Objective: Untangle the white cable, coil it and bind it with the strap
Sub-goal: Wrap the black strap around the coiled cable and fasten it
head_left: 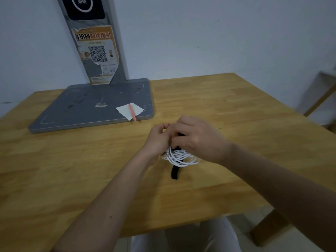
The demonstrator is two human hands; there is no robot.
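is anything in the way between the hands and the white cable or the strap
Nothing visible is. Both the left hand and the right hand are already on the white cable bundle, with the black strap hanging from it down to the table. The pen and paper lie farther back.

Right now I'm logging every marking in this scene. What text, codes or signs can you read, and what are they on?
"取件指引": large characters on the orange poster stuck to the grey stand; those before them are unclear.
QR code: same poster, not decodable.
Small print on the poster: too blurred.
Sticker on the stand's base: too small.
Circular emblem: no words.
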